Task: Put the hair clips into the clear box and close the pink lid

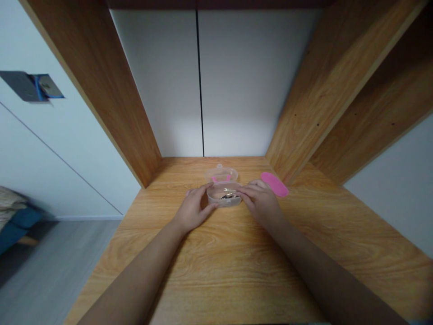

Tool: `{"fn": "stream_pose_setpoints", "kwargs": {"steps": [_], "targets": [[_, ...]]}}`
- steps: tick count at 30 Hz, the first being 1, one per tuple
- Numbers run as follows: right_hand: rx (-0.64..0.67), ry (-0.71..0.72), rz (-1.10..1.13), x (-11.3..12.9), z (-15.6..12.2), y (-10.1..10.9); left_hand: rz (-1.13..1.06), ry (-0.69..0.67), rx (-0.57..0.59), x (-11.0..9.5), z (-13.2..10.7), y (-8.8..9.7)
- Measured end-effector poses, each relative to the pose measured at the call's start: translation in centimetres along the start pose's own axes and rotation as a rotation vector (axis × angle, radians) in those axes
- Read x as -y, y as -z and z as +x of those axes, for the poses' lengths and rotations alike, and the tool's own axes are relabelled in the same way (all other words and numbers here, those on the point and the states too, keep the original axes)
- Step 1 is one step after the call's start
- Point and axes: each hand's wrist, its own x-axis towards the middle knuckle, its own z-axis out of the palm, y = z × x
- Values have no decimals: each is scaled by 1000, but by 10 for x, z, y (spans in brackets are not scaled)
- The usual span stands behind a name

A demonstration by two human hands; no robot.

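A small clear plastic container point(224, 195) sits on the wooden desk point(216, 266), with small metal items inside. My left hand point(195, 208) cups its left side, fingers curled around the wall. On the right side my right hand point(260, 200) grips the rim with its fingertips. Just behind the container lies its clear lid point(221, 174) with a pink part. A flat pink oval piece point(274, 183) rests to the right, past my right hand.
The desk stands in a wooden alcove with slanted side panels point(111, 99) and a white back wall point(216, 81). A grey floor point(43, 266) and a blue cushion point(16, 221) show at the left.
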Motion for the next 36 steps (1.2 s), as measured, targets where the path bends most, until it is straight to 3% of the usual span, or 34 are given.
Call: {"fn": "stream_pose_setpoints", "kwargs": {"steps": [6, 13, 36], "targets": [[-48, -152, 23, 0, 0, 0, -4, -3, 10, -1, -1, 1], [-60, -49, 59, -4, 1, -1, -6, -8, 10, -4, 0, 2], [-9, -32, 78, 7, -2, -3, 1, -12, 12, -2, -1, 1]]}}
